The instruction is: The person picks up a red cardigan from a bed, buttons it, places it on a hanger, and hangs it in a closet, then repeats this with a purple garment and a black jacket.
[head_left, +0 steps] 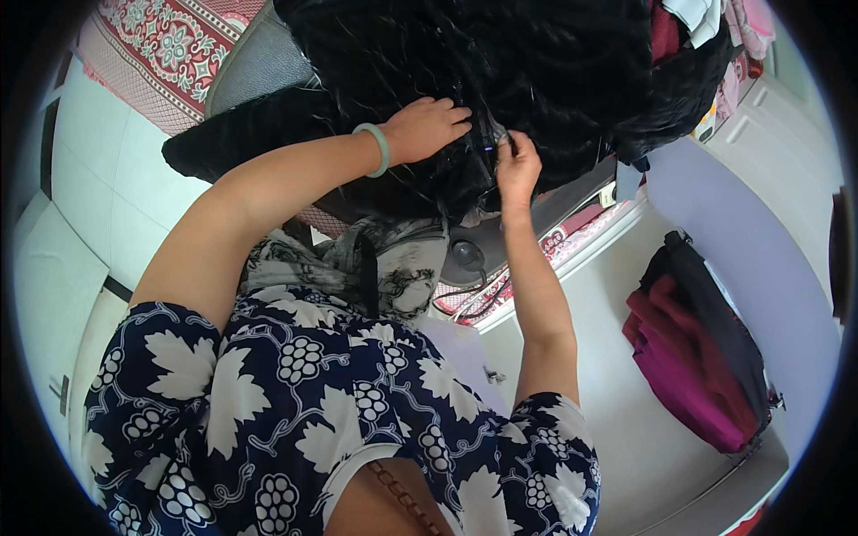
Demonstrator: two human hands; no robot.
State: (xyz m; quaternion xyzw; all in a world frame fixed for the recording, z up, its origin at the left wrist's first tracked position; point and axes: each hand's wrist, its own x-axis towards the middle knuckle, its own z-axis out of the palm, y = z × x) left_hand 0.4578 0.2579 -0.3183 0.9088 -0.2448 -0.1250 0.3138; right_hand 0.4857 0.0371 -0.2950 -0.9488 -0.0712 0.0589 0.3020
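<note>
A shiny black padded jacket (395, 74) lies spread before me, one sleeve (248, 130) reaching out to the left. My left hand (429, 127), with a pale green bangle at its wrist, rests palm down on the jacket beside the front zipper (482, 164). Its fingers are slightly apart and do not close on anything I can see. Across the zipper, my right hand (519, 167) pinches the front edge of the jacket between thumb and fingers. A small greyish bit of fabric or lining (496, 130) shows at its fingertips.
A red patterned cloth (167, 47) and a grey leather-like surface (261, 63) are at upper left. Below the jacket lies a dark computer mouse (467, 253) with a cable. Red, magenta and black garments (697, 355) hang at right. More clothes (694, 17) are piled at upper right.
</note>
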